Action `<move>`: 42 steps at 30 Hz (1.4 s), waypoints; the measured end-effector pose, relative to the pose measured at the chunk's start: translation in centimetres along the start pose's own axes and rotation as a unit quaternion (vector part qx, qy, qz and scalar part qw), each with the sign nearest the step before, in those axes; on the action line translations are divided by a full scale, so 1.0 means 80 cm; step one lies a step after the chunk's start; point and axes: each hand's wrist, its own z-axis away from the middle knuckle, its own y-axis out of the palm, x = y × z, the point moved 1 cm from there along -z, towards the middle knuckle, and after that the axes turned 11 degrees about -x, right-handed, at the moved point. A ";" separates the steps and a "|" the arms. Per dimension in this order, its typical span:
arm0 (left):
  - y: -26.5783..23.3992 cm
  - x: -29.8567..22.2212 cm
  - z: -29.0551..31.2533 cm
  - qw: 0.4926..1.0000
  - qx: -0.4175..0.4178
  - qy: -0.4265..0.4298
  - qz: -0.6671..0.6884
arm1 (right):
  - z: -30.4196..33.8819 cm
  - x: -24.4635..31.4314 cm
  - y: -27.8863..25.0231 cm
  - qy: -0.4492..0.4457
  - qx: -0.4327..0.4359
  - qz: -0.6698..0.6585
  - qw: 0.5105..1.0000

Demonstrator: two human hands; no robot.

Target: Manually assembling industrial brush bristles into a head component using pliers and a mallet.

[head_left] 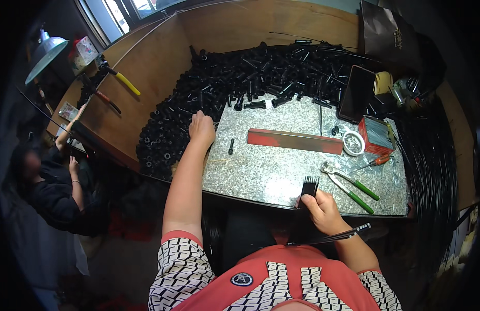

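Observation:
My left hand (202,128) reaches forward to the edge of a large heap of small black plastic tubes (240,78), its fingers curled down among them at the left edge of a speckled stone slab (271,171). Whether it grips one is hidden. My right hand (323,210) is at the slab's near edge, closed on a bundle of thin black rods (330,237) that points right. It also pinches a small black comb-like piece (309,185) standing upright. One loose black tube (231,145) lies on the slab near my left wrist.
A long red metal bar (294,140) lies across the slab. Green-handled pliers (351,184), a small screwdriver (374,162), a white round cup (353,143) and a red box (376,136) sit at the right. Another person (53,181) sits at far left. Yellow-handled tool (120,78) rests on the wooden bench.

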 end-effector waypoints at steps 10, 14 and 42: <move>-0.011 0.005 -0.015 0.986 -0.120 0.100 0.063 | 0.002 -0.006 -0.003 -0.002 0.007 0.019 1.000; -0.003 0.020 -0.033 0.961 -0.197 0.179 0.071 | -0.002 -0.010 0.000 0.002 0.013 0.029 1.000; -0.015 0.044 -0.064 0.928 -0.156 0.338 -0.008 | -0.009 -0.005 0.007 -0.003 0.014 0.065 0.998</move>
